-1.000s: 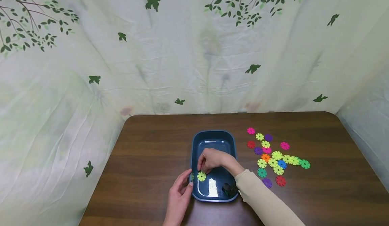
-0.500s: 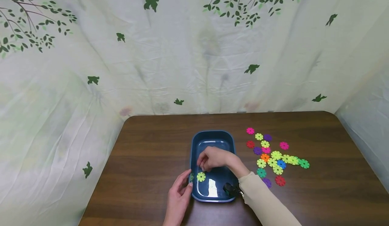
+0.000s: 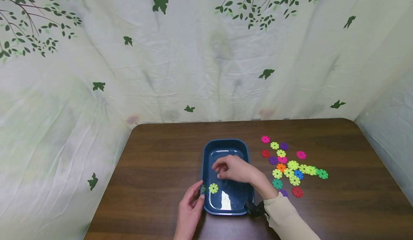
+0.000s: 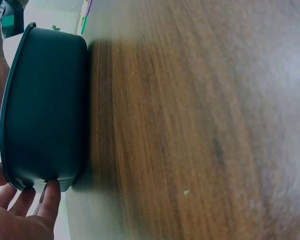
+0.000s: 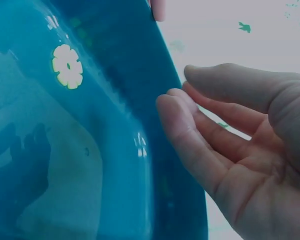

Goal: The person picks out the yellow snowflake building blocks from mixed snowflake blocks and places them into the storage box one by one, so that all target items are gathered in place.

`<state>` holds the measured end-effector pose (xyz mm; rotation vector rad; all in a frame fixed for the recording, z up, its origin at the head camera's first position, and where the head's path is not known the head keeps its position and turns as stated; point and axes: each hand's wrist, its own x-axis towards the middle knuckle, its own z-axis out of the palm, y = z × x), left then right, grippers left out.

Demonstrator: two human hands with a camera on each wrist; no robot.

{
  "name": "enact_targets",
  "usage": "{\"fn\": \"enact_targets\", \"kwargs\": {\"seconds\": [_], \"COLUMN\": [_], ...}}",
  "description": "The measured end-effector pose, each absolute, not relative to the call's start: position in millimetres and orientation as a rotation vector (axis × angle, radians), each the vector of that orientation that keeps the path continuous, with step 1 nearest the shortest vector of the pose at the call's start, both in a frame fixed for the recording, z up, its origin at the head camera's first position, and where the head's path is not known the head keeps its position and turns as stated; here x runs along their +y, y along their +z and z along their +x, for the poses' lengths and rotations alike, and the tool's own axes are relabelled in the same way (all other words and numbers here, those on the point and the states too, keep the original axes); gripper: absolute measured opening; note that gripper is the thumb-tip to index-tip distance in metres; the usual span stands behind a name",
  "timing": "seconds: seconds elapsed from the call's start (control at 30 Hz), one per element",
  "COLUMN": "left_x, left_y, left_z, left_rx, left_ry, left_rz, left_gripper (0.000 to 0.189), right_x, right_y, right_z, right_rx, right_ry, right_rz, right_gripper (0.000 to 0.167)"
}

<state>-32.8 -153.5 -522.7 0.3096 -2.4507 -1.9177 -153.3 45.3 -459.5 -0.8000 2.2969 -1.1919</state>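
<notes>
Tray [image 3: 226, 145]: one, dark blue, deep, upright on the table [image 3: 161, 154]; glossy inside, highlights on the floor.

Yellow disc [image 3: 213, 188]: one, notched like a flower, flat on the tray's floor close to its left wall; a faint greenish patch on that wall beside it, whether reflection or second piece cannot be told.

Left hand [image 3: 189, 211]: at the tray's left side, fingertips touching the outer wall, thumb at the rim and parted from the fingers.

Right hand [image 3: 237, 169]: over the tray's middle, beyond the yellow disc and apart from it; fingers bent, thumb and fingertips parted with a gap between.

Loose discs [image 3: 293, 165]: a scatter to the right of the tray, some overlapping; yellow, pink, red, purple, orange, blue and green.

Sleeve [image 3: 287, 215]: cream, right arm, crossing from the tray's near right side.

Wrist device [image 3: 255, 209]: black, by the tray's near right corner.

Cloth [image 3: 206, 53]: pale, behind the tray, printed with dark green leaves and birds.
</notes>
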Motion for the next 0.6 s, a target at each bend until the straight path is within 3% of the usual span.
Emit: {"fn": "enact_targets", "kwargs": {"seconds": [0.6], "left_x": [-152], "left_y": [-525], "left_z": [-32], "left_rx": [-2.447], "left_ry": [-1.896], "left_rz": [0.309], "left_gripper": [0.041], "right_x": [81], "right_y": [-457], "right_z": [-120], "right_rx": [2.373], "right_ry": [-1.358], "right_rz": [-0.648], "right_gripper": [0.034]}}
